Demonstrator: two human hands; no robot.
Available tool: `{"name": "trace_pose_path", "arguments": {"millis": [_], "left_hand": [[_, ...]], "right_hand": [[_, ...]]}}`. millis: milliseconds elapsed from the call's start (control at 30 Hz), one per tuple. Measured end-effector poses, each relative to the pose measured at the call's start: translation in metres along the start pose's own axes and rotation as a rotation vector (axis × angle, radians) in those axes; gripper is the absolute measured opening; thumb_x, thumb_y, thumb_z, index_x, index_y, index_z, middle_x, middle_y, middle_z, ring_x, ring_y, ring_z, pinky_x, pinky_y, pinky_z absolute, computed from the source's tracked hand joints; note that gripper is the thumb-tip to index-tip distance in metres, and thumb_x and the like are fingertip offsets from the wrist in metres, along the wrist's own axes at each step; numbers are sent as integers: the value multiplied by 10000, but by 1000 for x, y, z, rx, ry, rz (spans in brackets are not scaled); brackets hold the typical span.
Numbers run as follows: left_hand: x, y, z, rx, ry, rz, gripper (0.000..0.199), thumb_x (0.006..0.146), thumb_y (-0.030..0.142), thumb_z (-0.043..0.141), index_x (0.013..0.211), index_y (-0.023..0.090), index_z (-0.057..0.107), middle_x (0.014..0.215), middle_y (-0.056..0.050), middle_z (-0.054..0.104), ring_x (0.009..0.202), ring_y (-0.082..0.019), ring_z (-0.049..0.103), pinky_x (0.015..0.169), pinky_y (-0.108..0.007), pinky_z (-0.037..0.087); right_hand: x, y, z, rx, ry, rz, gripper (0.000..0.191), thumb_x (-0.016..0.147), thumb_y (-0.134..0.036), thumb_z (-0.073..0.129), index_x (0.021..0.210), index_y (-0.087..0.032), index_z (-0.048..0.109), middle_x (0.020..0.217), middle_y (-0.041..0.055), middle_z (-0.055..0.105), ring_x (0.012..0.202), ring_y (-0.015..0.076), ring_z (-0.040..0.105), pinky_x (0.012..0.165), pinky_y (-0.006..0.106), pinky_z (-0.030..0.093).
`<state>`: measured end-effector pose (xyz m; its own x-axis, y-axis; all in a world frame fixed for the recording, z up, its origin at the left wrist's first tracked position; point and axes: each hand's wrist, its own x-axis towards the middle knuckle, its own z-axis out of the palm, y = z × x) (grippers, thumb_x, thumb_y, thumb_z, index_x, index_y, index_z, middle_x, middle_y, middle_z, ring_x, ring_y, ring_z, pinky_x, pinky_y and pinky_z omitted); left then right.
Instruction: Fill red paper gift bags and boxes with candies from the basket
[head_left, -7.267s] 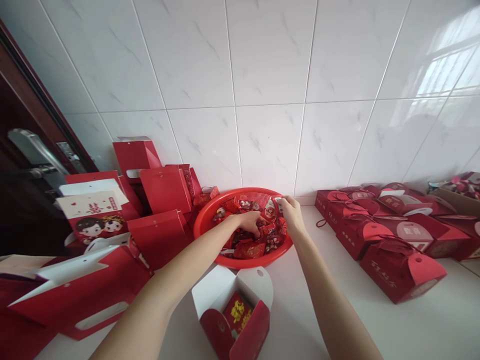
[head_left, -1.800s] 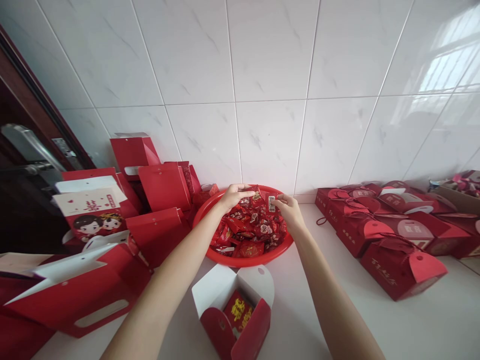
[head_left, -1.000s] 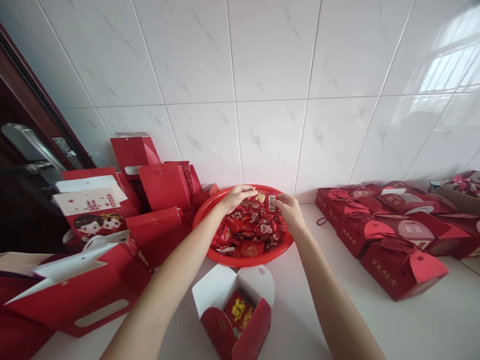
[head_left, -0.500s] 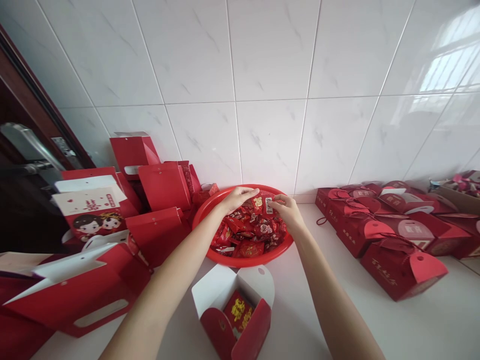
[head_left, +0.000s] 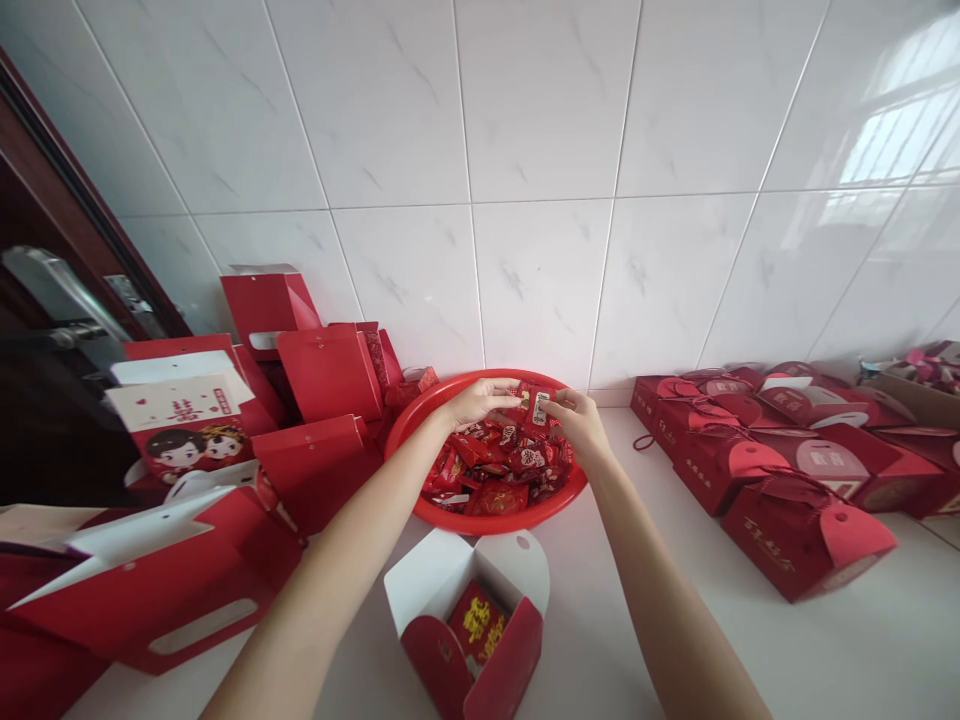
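Observation:
Over a red plastic basket (head_left: 395, 425) heaped with red wrapped sweets (head_left: 499, 496), both my hands meet at one red candy packet (head_left: 534, 408) with a white label. My right hand (head_left: 579, 424) pinches the packet's right side between thumb and fingers. From the other side, my left hand (head_left: 482, 402) has its thumb and fingers at the packet's left edge; its fingertips are partly hidden. In front of the basket stands an open red gift box (head_left: 504, 655) with white inner flaps. Inside it lies a red packet (head_left: 478, 615) with gold characters.
At left stand several open red boxes (head_left: 326, 370) and a carton with two cartoon figures (head_left: 184, 425). On the right, closed red gift boxes (head_left: 806, 540) with cords sit in rows on the white counter (head_left: 600, 600). A tiled wall (head_left: 540, 290) rises behind.
The candy packet has turned more upright between my hands and shifted slightly. My left fingers have lowered and curled a little; my right hand stays nearly in place.

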<state>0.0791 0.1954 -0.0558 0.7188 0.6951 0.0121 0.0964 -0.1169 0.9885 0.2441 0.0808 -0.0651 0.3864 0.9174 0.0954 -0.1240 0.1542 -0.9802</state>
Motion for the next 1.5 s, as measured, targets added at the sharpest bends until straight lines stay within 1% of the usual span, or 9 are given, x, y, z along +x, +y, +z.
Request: {"name": "trace_pose_path", "arguments": {"millis": [100, 200, 400, 500, 733, 933, 1167, 1300, 1500], "left_hand": [[3, -4, -4, 79, 46, 13, 587, 686, 368, 875, 1222, 193, 713, 1183, -107, 744, 1094, -275, 687, 957, -412, 527], [5, -7, -7, 121, 31, 36, 611, 652, 398, 893, 1203, 191, 731, 1153, -98, 762, 1115, -286, 681, 1000, -421, 505], [3, 0, -3, 104, 37, 81, 633, 585, 455, 924, 1129, 172, 767, 1087, -104, 784, 1047, -271, 703, 1035, -437, 480], [1, 3, 0, 63, 56, 98, 603, 617, 490, 898, 1115, 175, 769, 1066, -95, 786, 1010, -248, 707, 1020, -433, 490], [2, 4, 2, 10, 50, 145, 532, 611, 248, 904, 1114, 179, 745, 1174, -100, 737, 1116, -237, 653, 996, -397, 498], [2, 5, 0, -24, 180, 133, 422, 699, 241, 827, 1102, 164, 729, 1055, -60, 738, 891, -172, 668, 849, -351, 551], [3, 7, 2, -47, 211, 120, 349, 707, 231, 799, 1041, 150, 737, 938, -33, 706, 799, -140, 627, 774, -313, 555], [0, 7, 2, 7, 160, 108, 382, 714, 277, 805, 1077, 177, 740, 913, -24, 698, 831, -152, 628, 813, -323, 541], [-1, 6, 4, 96, -37, 117, 469, 669, 344, 863, 1098, 199, 740, 1022, -59, 748, 975, -206, 661, 951, -365, 483]], "right_hand": [[1, 1, 0, 9, 10, 1, 242, 616, -322, 755, 675, -195, 558, 700, -3, 635, 648, 141, 587, 556, 262, 490], [1, 0, 0, 26, 6, 11, 247, 614, -317, 764, 683, -196, 561, 704, 3, 651, 648, 145, 602, 562, 265, 501], [-1, -5, 3, 64, 6, 29, 243, 604, -311, 774, 710, -194, 589, 675, -11, 649, 635, 144, 612, 569, 274, 539], [-1, -4, 3, 88, -10, 10, 273, 593, -329, 797, 715, -193, 594, 673, -12, 644, 647, 153, 615, 579, 294, 562], [4, 3, 0, 116, 17, -27, 321, 602, -380, 817, 711, -209, 569, 703, -2, 641, 679, 174, 631, 595, 321, 578], [7, 7, -2, 77, 6, -45, 363, 598, -432, 807, 768, -209, 577, 700, -12, 653, 639, 156, 609, 586, 301, 533], [6, 5, -2, 78, 17, -46, 408, 599, -473, 773, 867, -201, 630, 735, -2, 694, 637, 169, 631, 591, 300, 515], [5, 4, -1, 82, 14, -70, 367, 599, -482, 765, 794, -206, 623, 683, -20, 656, 625, 154, 604, 577, 274, 481], [3, 5, 0, 15, -109, -39, 342, 596, -485, 760, 719, -211, 597, 641, -27, 633, 564, 131, 552, 539, 257, 439]]}}
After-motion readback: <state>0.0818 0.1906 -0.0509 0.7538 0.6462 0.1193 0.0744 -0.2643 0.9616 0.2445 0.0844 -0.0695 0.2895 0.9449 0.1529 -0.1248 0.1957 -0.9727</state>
